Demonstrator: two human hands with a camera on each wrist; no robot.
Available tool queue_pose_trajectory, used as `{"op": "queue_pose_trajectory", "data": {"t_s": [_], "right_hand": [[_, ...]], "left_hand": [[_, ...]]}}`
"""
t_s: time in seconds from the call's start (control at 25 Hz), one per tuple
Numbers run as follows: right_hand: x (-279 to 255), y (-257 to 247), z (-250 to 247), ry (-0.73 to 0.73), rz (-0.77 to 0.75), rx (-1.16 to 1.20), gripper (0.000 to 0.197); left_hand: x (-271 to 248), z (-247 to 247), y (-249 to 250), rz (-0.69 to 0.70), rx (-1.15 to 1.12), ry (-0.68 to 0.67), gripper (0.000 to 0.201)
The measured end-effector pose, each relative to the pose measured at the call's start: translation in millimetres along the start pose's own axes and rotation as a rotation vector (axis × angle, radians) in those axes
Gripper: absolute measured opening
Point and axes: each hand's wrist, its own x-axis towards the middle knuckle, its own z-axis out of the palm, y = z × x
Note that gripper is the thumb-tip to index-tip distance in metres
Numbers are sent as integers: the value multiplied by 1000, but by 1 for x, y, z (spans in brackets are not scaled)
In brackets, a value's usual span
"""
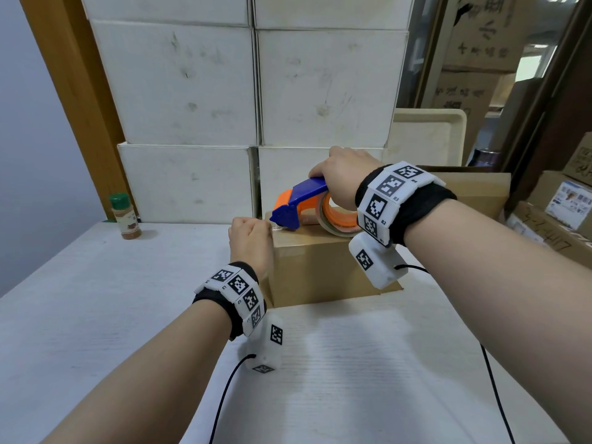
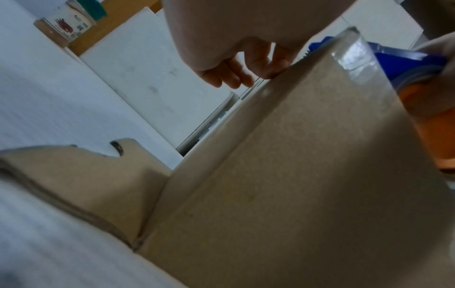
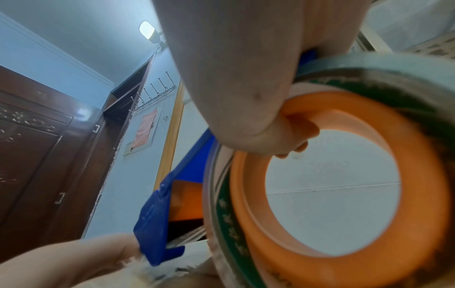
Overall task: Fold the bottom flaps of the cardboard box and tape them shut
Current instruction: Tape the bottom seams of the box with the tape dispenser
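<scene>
**Here, the tape line runs from our left fingers toward the right**

Now we have the cardboard box (image 1: 317, 267) standing on the white table (image 1: 128, 299) with its bottom turned up, flaps folded flat, just in front of the stacked white cartons (image 1: 192, 91). Our right hand (image 1: 342, 181) is wrapped around the blue-and-orange tape dispenser (image 1: 298, 200), fingers curled through the orange core of the roll, as the right wrist view shows. The blue nose of the dispenser sits at the box's top left edge.

Our left hand (image 1: 251, 241) sits at that same top left corner, touching the box, fingers curled over the edge; in the left wrist view the fingertips (image 2: 273, 68) press at the rim where a strip of clear tape (image 2: 357, 54) comes over the edge and down the near side. We judge they pin the tape's end.

The relation that matters: the dispenser's nose lies just beside the left fingers, to their right, and the box's long axis runs left to right across us. We judge the next pull should go rightward along that axis, away from the pinned end, with the right hand doing the travel and the left staying as anchor. The seam itself is hidden under the dispenser.

As for writing, the spice jar (image 1: 125, 216) with a green cap at the table's far left carries a label with a red picture, its text too small to read. The brown cartons (image 1: 474, 43) at far right bear dark handwritten characters we cannot make out. The wristbands show black-and-white square markers, with small codes such as R2 and R3 on the right one.
</scene>
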Motion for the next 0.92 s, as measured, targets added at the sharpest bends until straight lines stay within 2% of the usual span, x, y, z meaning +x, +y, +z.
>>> {"op": "queue_pose_trajectory", "data": {"t_s": [0.36,0.56,0.68,0.76,0.92], "right_hand": [[9,-3,2,6,-23,8,41],[10,-6,-1,23,-25,4,40],[10,-4,-3,19,-7,44,41],[9,-4,-2,12,2,53,42],[7,-4,0,5,16,47,42]], "left_hand": [[-3,-1,-3,9,-145,22,24],[2,0,-8,7,-139,-23,36],[5,1,-6,-24,-241,-30,22],[8,2,-7,-50,-288,-56,21],[13,0,-16,-18,-124,-85,20]]}}
